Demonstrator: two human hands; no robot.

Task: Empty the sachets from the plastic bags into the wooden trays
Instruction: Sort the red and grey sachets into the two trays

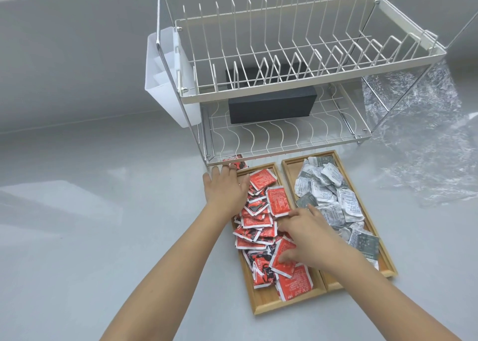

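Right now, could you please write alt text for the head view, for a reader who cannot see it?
Two bare hands spread red sachets in the left of two wooden trays: the left hand lies flat at the far end, the right hand presses near the middle. The right tray holds grey sachets, below a two-tier dish rack with clear plastic beside it.

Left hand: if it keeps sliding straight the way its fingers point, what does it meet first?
Probably the dish rack: the left hand points away from the person, fingertips already at the rack's lower front rail, beside stray red sachets. Depth is unclear.
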